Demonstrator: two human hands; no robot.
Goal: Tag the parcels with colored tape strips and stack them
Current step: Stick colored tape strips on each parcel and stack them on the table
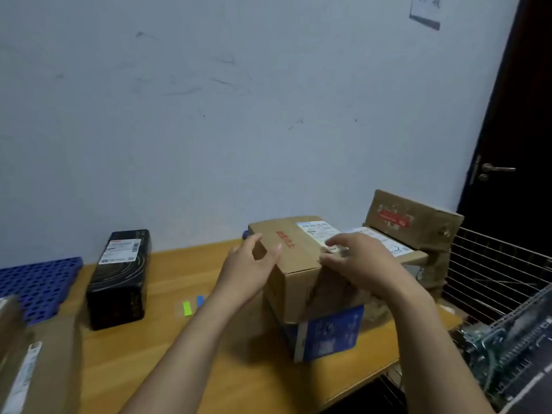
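Observation:
A brown cardboard parcel point(294, 249) with red print and a white label lies on top of a blue and white box point(331, 333) on the wooden table point(185, 348). My left hand point(251, 267) grips the parcel's left edge, thumb on top. My right hand point(358, 261) lies over its right side, fingers curled on the top near the label. A green tape strip point(187, 308) and a blue tape strip point(199, 300) lie on the table, left of my left forearm. A black parcel point(119, 279) with a white label stands further left.
Another brown parcel point(412, 222) leans behind the stack at the right. A blue perforated plastic board point(35, 285) lies at the table's left. A labelled cardboard parcel point(27, 366) sits at the near left corner. A wire basket point(501, 282) stands right of the table, beside a dark door point(519, 115).

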